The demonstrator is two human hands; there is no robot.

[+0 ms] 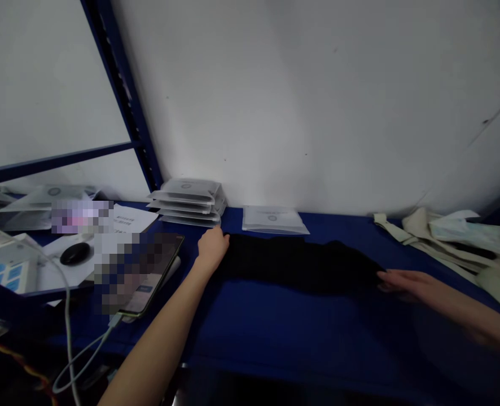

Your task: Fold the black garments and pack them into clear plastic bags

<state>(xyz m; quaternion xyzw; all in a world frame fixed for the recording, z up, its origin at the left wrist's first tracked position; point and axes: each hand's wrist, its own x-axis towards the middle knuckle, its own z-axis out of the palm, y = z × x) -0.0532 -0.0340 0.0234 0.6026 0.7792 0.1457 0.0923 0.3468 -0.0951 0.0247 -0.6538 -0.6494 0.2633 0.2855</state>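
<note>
A black cloth [292, 262] is stretched sideways over the blue table surface [275, 327]. My left hand [213, 248] is closed on the cloth's left end, just in front of a stack of clear plastic packets. At the other end, the fingers of my right hand [404, 282] pinch the cloth's right corner. Behind the cloth, one flat plastic packet [275, 220] lies by the wall, touched by neither hand.
Stacked packets [191, 203] stand at the back. Left are a phone [148, 290] on a cable, papers [127, 220], a black mouse [75, 254] and a blue frame post [125, 84]. Beige straps [428, 234] lie at the right.
</note>
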